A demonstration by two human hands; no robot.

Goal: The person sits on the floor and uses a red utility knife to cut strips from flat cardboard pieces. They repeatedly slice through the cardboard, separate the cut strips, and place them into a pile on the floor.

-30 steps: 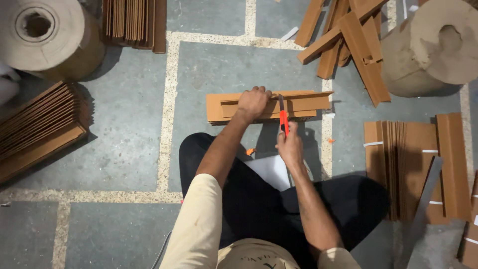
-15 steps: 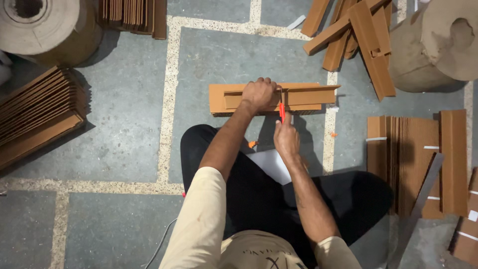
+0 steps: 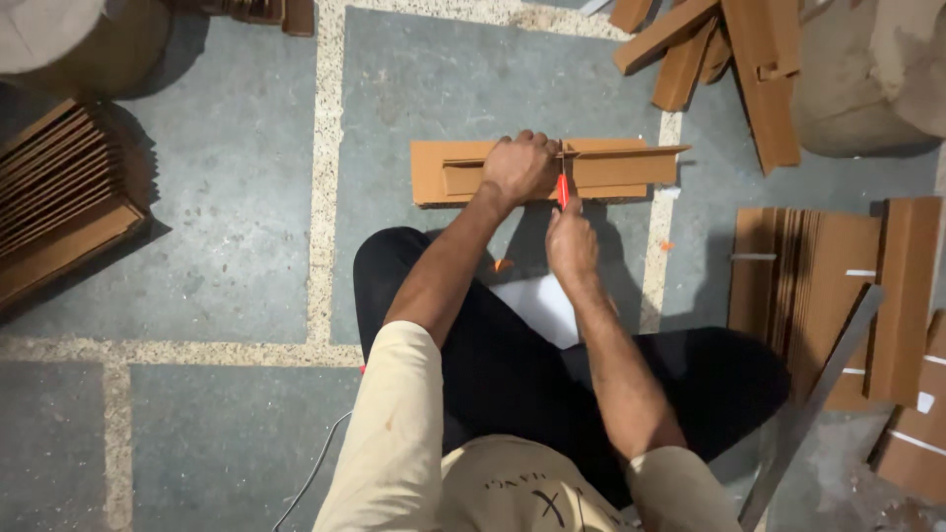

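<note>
A long folded brown cardboard piece (image 3: 621,166) lies flat on the grey floor in front of my crossed legs. My left hand (image 3: 517,167) presses down on its middle, fingers curled over the fold. Just to the right, my right hand (image 3: 570,241) grips a red-handled cutter (image 3: 563,187), whose blade end rests against the cardboard right beside my left hand. The blade tip itself is too small to make out.
Loose cardboard strips (image 3: 719,49) lie at the back right beside a big paper roll (image 3: 867,79). Flat cardboard sheets (image 3: 838,286) and a metal ruler (image 3: 813,404) sit at my right. Stacked sheets (image 3: 59,217) lie left. A white sheet (image 3: 537,305) rests on my lap.
Both hands stay on the cardboard and the cutter. The view has shifted slightly, so the cardboard sits a little lower and left in frame; the right hand has edged toward me.
</note>
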